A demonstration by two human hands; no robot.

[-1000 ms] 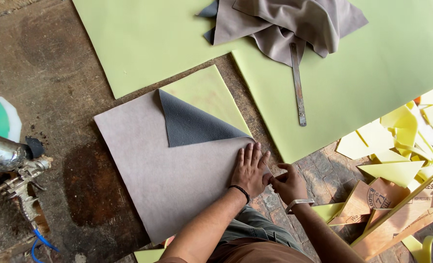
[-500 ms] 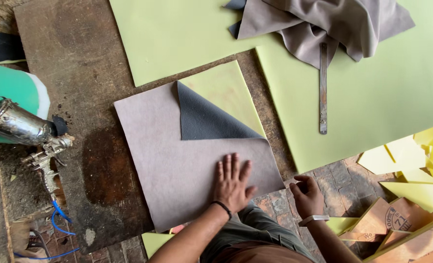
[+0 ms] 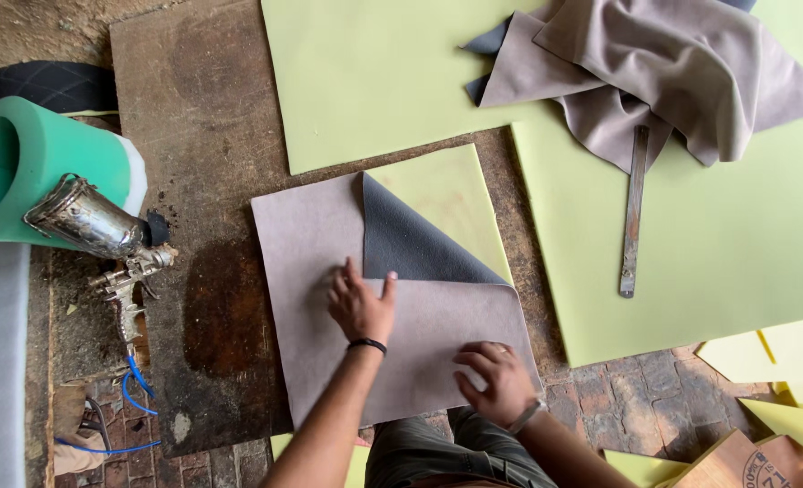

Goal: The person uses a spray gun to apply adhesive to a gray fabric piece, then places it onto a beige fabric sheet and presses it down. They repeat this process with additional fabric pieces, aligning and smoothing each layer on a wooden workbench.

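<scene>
At far left a green foam block (image 3: 22, 167) lies beside a metal spray gun (image 3: 103, 237) with blue hoses, untouched. In the middle, the grey fabric sheet (image 3: 329, 289) lies over a square yellow foam pad (image 3: 447, 194) on the brown board (image 3: 194, 108); most of it is already flat on the pad, but the far right corner is folded back, showing its dark underside and bare foam, so that corner is left to lay down. Your left hand (image 3: 361, 307) is open, fingers spread, palm pressing flat on the sheet just below the fold. Your right hand (image 3: 492, 380) is also open, fingers slightly bent, resting on the sheet's near right edge, gripping nothing. To the right, a metal ruler (image 3: 634, 212) lies on a large yellow foam sheet (image 3: 736, 262), under loose grey cloth (image 3: 672, 72).
</scene>
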